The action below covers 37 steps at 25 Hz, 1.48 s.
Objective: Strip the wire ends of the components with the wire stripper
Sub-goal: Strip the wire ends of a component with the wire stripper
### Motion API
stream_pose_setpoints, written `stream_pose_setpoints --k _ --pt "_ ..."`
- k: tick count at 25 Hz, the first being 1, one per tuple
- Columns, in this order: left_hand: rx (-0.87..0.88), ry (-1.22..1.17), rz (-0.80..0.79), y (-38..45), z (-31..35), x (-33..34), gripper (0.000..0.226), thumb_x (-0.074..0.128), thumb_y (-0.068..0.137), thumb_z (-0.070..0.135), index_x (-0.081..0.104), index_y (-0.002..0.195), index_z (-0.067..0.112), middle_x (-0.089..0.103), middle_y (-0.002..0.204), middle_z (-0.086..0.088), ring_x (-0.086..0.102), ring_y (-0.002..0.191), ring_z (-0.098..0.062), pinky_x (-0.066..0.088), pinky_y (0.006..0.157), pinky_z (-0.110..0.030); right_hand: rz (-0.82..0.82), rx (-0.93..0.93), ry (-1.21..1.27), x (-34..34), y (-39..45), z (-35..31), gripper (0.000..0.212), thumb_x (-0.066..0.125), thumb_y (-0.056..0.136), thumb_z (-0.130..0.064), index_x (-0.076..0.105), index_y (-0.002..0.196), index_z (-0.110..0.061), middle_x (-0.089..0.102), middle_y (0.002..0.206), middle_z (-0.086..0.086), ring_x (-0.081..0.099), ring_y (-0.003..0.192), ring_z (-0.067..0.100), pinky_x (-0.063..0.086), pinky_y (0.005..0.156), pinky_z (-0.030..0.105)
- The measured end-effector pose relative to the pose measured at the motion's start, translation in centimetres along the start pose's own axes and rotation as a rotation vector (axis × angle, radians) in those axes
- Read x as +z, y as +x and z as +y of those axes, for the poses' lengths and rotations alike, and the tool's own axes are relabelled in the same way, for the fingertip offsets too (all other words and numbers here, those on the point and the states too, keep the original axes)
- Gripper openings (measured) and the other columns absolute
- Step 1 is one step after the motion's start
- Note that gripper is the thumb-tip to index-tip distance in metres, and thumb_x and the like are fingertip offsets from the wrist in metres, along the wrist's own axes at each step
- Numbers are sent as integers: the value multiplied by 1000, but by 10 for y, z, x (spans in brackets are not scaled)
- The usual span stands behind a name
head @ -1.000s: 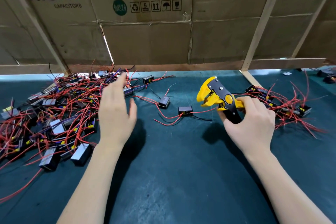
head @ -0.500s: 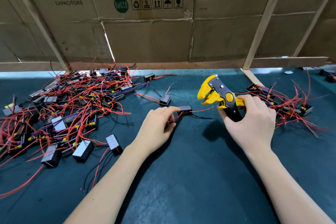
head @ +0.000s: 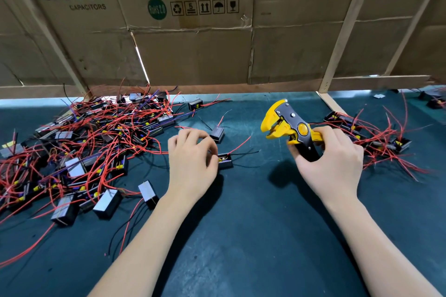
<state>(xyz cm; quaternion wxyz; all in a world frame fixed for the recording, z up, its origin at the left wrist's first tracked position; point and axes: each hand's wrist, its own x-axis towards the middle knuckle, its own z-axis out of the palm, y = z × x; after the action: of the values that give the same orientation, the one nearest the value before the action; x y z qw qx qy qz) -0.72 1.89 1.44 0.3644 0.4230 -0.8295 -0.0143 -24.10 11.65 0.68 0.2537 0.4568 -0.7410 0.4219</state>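
Observation:
My left hand [head: 191,164] pinches a small black box component [head: 225,161] at the middle of the dark green mat; its red wire [head: 241,144] and a black wire trail off to the right. My right hand [head: 330,161] grips the black handles of a yellow and black wire stripper [head: 287,129], held above the mat with its jaws pointing up and left. The stripper jaws are apart from the component's wires.
A big tangle of black components with red wires [head: 79,149] covers the left of the mat. A smaller heap [head: 376,137] lies right of my right hand. Another loose component [head: 217,133] sits behind my left hand. A cardboard wall [head: 217,50] on wooden battens closes the back.
My left hand left the big pile, crossed to the middle and took hold of the single component, pulling it nearer. My right hand and the stripper stayed almost still.

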Motion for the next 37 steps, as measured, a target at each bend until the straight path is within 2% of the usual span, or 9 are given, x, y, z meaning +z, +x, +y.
stream_pose_setpoints --k 2,5,8,10,12,16,21,29,37 --pt "166 -24 -31 -1 7 5 22 62 74 11 66 94 17 64 102 5 53 103 -23 31 84 -30 -6 3 -7 0 -1 0 46 54 78 -60 62 89 -16 61 82 1 59 80 31 37 75 41" --pt "301 -36 -244 1 18 19 33 64 87 12 67 119 17 67 111 4 56 107 -24 40 80 -33 -28 11 -22 0 -2 -1 47 54 77 -60 62 89 -15 61 81 1 58 80 31 36 76 41" --pt "258 -86 -207 0 14 21 16 70 89 15 77 104 17 70 96 1 60 94 -26 48 77 -37 -58 -2 -101 -1 -3 2 48 59 76 -57 63 91 -11 61 81 4 57 80 34 36 76 41" --pt "174 -216 -201 -2 9 15 15 70 90 20 78 102 15 68 94 0 60 94 -21 47 83 -29 -86 -21 -166 -1 -3 4 48 65 75 -55 64 91 -10 61 81 7 57 78 34 35 77 42" --pt "154 -317 -269 -2 5 9 17 72 89 22 76 104 15 67 98 1 58 98 -15 42 88 -22 -132 -45 -220 0 -3 5 48 74 74 -52 63 90 -9 60 81 8 56 77 35 34 77 42" --pt "110 -434 -297 2 3 0 4 74 86 12 77 88 12 68 92 2 61 88 -11 45 81 -21 -180 -72 -274 2 -7 5 47 79 70 -48 63 89 -8 60 80 9 56 77 35 33 76 41" --pt "66 -435 -277 -1 7 0 5 68 91 14 72 89 12 70 86 4 61 85 -14 45 81 -25 -194 -127 -351 4 -8 4 41 80 67 -39 62 85 -7 58 77 11 55 75 35 31 74 41" --pt "8 -423 -244 -3 13 2 6 69 87 9 71 82 12 67 79 4 57 77 -10 40 73 -14 -254 -166 -370 6 -12 -2 43 80 62 -39 61 85 -8 58 78 10 54 76 34 35 74 41" --pt "38 -373 -271 -4 14 4 5 69 85 9 70 80 10 65 76 3 56 81 -15 42 77 -26 -289 -113 -369 7 -14 -8 42 76 70 -45 60 83 -9 60 78 9 56 76 34 32 73 41"
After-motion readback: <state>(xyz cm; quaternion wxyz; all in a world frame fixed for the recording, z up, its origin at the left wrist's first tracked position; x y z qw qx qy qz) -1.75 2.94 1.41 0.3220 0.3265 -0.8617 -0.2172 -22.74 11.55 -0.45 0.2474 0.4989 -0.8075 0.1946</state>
